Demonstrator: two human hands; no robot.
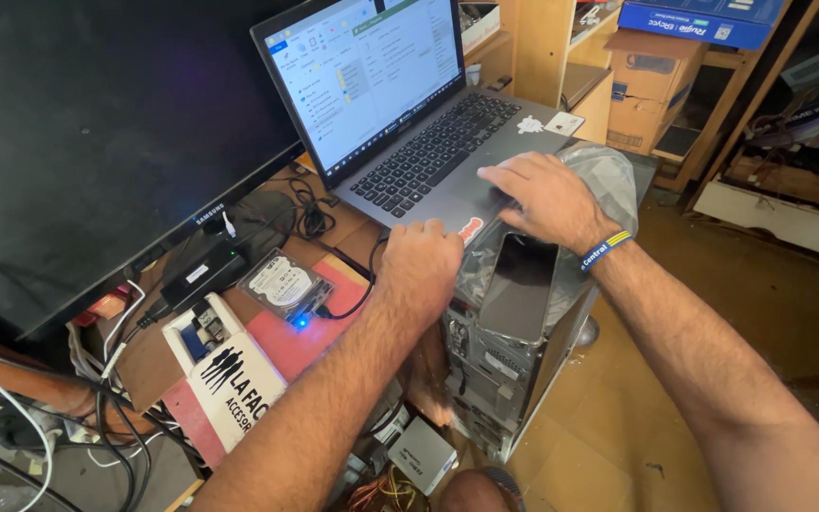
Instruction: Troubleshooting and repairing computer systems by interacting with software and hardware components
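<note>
An open grey laptop [433, 142] with a lit screen sits at the top centre, partly resting on a computer tower [504, 365]. My right hand [542, 194] lies flat on the laptop's touchpad area, fingers spread, a blue and yellow wristband on its wrist. My left hand [419, 270] is curled into a loose fist at the laptop's front edge, beside a red sticker, and I see nothing in it. A dark phone [520, 284] lies on plastic wrap atop the tower, just under my right wrist.
A bare hard drive [284, 283] with a blue light lies on a red pad, cabled to the left. A big dark monitor [97, 133] fills the upper left. Tangled cables [97, 417] hang lower left. Wooden shelves with boxes [646, 85] stand behind.
</note>
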